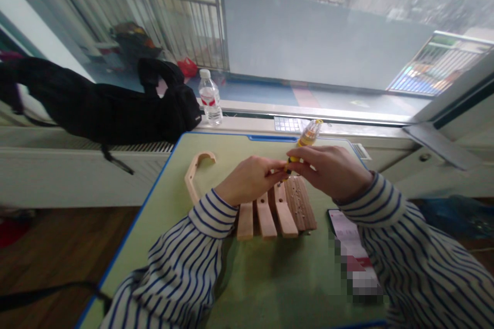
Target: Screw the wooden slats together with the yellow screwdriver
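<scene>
My right hand (324, 169) is closed around a screwdriver (309, 134) with a clear yellow handle, which tilts with its handle up and away from me. My left hand (249, 180) pinches at the screwdriver's lower end, close to the fingers of my right hand. Its tip points down at a row of light wooden strips (266, 218) with dark holes. Against the strips' right side sits a brown grooved wooden block (300, 204) with small screws scattered on it. The strips' far ends are partly hidden by my left hand.
A hook-shaped wooden piece (190, 177) lies left on the green table (270, 288). A phone (345, 231) rests by my right forearm. On the sill behind stand a water bottle (210, 100) and a black bag (127, 110), below the window.
</scene>
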`<state>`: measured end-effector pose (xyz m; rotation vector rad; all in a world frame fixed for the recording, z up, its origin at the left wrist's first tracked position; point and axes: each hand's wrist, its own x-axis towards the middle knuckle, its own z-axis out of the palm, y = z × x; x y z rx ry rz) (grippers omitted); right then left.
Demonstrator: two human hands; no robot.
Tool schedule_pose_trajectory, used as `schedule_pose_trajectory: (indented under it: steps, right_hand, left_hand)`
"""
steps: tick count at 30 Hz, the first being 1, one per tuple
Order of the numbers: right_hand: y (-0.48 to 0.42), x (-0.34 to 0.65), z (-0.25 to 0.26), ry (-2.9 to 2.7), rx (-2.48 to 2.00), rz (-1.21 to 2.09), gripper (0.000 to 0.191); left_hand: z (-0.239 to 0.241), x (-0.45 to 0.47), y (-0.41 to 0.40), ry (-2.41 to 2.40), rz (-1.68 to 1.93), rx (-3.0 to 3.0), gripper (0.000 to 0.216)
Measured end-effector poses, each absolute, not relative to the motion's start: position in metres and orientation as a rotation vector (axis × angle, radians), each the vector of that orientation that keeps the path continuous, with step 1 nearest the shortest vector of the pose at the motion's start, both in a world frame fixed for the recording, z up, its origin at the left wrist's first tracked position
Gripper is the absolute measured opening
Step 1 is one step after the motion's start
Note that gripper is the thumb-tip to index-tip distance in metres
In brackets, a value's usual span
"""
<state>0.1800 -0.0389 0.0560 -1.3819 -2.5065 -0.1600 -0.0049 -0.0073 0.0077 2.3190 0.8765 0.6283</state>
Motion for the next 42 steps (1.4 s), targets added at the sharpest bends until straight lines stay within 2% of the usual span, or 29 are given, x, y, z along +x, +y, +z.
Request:
schedule_pose_trajectory:
  steps: [15, 22, 42]
  right_hand:
    - [-0.0382, 0.1776, 0.0619, -2.621, -1.302, -0.114, 0.039]
    - [-0.0391, 0.178, 0.0645, -2.652, -1.253, -0.117, 0.03]
    - [-0.0407, 0.1792, 0.0578, -2.544, -1.344, -0.146, 0.034]
  left_hand:
    - [0.004, -0.0054, -0.0073, 0.923, 0.67, 2.271, 0.029]
    - [0.004, -0.0054, -0.0081, 0.925, 0.667, 2.281, 0.028]
    - [0.0066, -0.005, -0.0078, 0.792, 0.622, 2.321, 0.027]
